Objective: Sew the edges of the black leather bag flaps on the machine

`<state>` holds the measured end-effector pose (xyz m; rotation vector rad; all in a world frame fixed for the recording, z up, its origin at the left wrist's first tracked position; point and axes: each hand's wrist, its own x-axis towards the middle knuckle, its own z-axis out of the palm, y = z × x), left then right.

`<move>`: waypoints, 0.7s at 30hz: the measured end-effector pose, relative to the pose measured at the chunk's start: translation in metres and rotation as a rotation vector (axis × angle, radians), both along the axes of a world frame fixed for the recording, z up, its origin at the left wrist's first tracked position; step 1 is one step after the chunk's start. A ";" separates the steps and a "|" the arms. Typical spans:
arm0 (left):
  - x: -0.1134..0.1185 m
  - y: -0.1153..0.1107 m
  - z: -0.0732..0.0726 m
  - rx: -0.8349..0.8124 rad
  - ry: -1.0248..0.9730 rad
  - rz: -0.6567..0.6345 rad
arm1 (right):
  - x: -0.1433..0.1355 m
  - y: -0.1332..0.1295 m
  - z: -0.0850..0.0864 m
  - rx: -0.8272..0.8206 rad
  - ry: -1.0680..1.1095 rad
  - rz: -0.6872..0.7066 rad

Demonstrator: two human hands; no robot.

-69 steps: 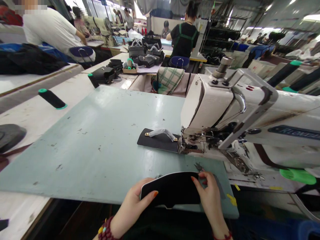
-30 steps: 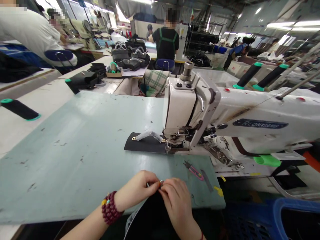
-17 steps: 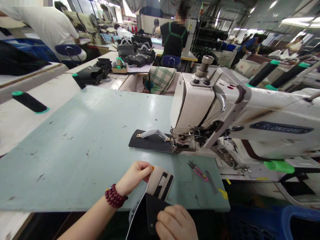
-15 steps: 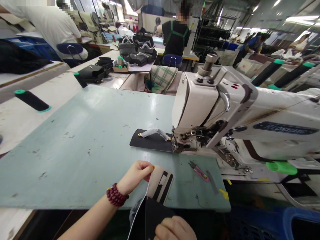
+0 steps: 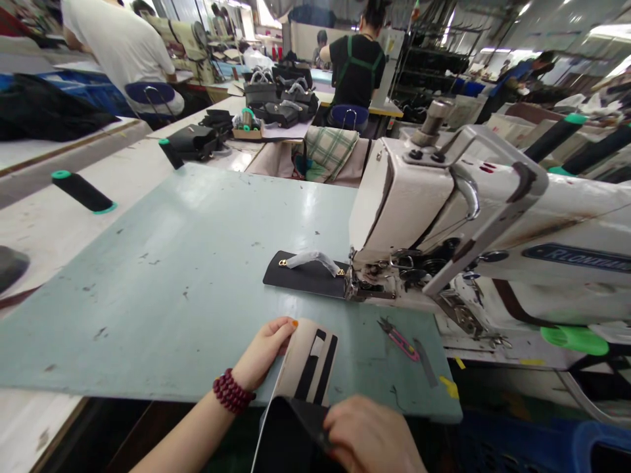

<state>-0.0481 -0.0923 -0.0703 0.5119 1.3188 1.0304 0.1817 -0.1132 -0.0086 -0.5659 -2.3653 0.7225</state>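
My left hand (image 5: 266,347) pinches the far left edge of a beige panel with black strips (image 5: 306,361), held at the table's front edge. A black leather piece (image 5: 290,430) adjoins the panel's near end, and my right hand (image 5: 369,433) grips its right side with bent fingers, slightly blurred. How the two pieces join is hidden. Beyond my hands, a black flap (image 5: 305,284) with a plastic-wrapped handle (image 5: 315,259) and gold rings lies with its right end at the foot of the sewing machine (image 5: 444,217).
Pink thread snips (image 5: 400,340) and a thin grey strip (image 5: 426,362) lie right of the panel on the pale green tabletop (image 5: 207,328). Black thread cones (image 5: 83,192) stand at the left. Black bags (image 5: 280,98) and seated co-workers are farther back. A blue crate (image 5: 537,440) is at lower right.
My right hand has moved up and right, pulling the black piece's edge outward so that more of the panel shows. The left hand keeps its pinch. The view has shifted slightly.
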 end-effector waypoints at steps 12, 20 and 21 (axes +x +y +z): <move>-0.002 -0.067 0.019 0.146 -0.020 -0.302 | -0.032 0.072 -0.031 -0.561 0.070 -0.290; 0.014 -0.072 0.015 0.202 0.101 -0.388 | -0.025 0.080 -0.037 -0.729 -0.070 -0.214; 0.014 -0.071 0.016 0.207 0.094 -0.391 | -0.025 0.081 -0.038 -0.744 -0.083 -0.215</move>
